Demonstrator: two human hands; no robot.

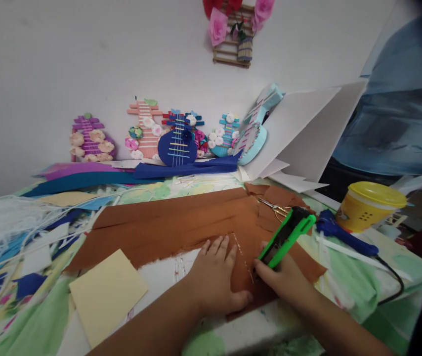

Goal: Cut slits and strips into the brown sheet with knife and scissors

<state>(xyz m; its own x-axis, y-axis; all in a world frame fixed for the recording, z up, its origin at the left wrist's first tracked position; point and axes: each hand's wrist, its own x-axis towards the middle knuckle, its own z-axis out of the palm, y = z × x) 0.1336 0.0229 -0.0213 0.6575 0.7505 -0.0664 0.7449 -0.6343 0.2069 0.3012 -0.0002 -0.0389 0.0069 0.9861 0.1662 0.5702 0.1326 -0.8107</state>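
A large sheet of brown paper (181, 217) lies across the table, with a light stitched-looking line on its right part. Fingers spread, my left hand (216, 279) lies flat on the sheet's lower edge, left of that line. My right hand (281, 277) is closed round a green and black stapler (288, 237), which tilts up to the right over the brown paper. Gold-handled scissors (275, 207) rest on brown scraps behind the stapler. White paper (162, 272) shows beneath the brown sheet, beside a pale yellow square (109, 296).
Blue glue gun (344, 235) with its cord and a yellow tub (370, 205) stand at the right. Paper instruments (177, 141) line the wall. White string (7, 227) and scraps cover the left side. A large water bottle (396, 109) is at the far right.
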